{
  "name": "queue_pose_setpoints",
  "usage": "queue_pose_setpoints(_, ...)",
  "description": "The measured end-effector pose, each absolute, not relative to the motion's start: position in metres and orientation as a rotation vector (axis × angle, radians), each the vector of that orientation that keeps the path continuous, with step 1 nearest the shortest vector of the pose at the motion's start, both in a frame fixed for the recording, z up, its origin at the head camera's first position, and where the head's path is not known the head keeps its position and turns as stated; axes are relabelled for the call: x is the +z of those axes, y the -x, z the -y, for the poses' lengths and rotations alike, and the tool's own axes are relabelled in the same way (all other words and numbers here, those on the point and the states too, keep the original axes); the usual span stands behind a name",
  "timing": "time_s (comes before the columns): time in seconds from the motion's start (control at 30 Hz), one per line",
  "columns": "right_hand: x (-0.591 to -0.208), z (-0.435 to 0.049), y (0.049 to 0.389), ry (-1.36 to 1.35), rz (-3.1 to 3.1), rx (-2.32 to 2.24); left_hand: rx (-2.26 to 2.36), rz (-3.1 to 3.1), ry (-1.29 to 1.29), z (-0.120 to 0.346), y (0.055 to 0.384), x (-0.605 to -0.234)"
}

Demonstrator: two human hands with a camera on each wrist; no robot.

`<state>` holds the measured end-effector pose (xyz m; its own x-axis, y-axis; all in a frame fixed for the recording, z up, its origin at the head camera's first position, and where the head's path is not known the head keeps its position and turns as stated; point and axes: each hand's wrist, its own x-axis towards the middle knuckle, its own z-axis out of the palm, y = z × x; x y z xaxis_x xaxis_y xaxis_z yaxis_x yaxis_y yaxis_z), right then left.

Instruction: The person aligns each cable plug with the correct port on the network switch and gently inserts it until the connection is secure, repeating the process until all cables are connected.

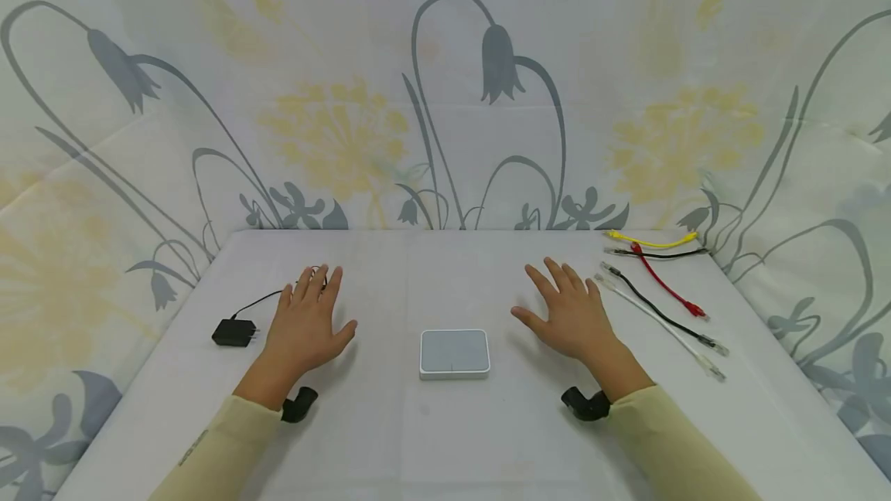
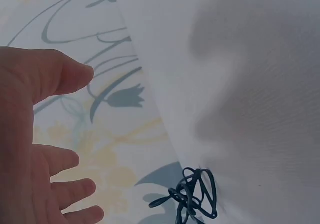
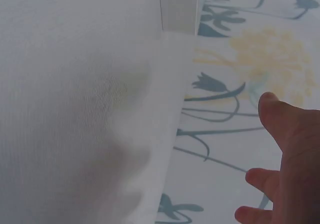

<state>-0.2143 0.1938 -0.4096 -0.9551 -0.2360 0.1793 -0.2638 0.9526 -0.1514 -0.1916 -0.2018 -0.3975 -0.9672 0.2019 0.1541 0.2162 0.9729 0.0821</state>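
Note:
My left hand (image 1: pixel 306 327) hovers over the left part of the table with fingers spread, holding nothing. A black power adapter (image 1: pixel 233 332) with prongs lies left of it; its thin cord (image 1: pixel 259 302) runs behind the fingers. In the left wrist view the bundled cord (image 2: pixel 192 196) lies past the fingertips. On the other side, my right hand (image 1: pixel 571 315) is spread above the table, also holding nothing. Between the hands sits a flat white box (image 1: pixel 455 352) with a grey top, possibly a network device. Its pale side (image 3: pixel 178 9) appears in the right wrist view.
Several network cables lie at the right: a yellow cable (image 1: pixel 654 243), a red cable (image 1: pixel 664 284), black ones, and a white cable (image 1: pixel 668 331) close to my right hand. A flower-printed cloth (image 1: pixel 459 99) stands behind the white table (image 1: pixel 445 439).

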Motion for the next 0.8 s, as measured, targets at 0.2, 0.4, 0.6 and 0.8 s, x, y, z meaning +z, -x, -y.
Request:
queue_pose_setpoints(0.2,-0.411,-0.182,0.212,-0.425,2.932,0.283,-0.140,2.977,0.288,0.207,0.190,-0.402)
queue_pose_setpoints(0.4,-0.415,-0.172,0.211,-0.468,2.931,0.279,-0.158,2.991,0.254,0.212,0.185,-0.402)
queue_pose_setpoints(0.6,-0.418,-0.161,0.209,-0.509,2.951,0.281,-0.171,2.998,0.232,0.218,0.182,-0.401)
queue_pose_setpoints(0.8,-0.420,-0.151,0.206,-0.548,2.962,0.296,-0.197,2.999,0.216,0.223,0.178,-0.400)
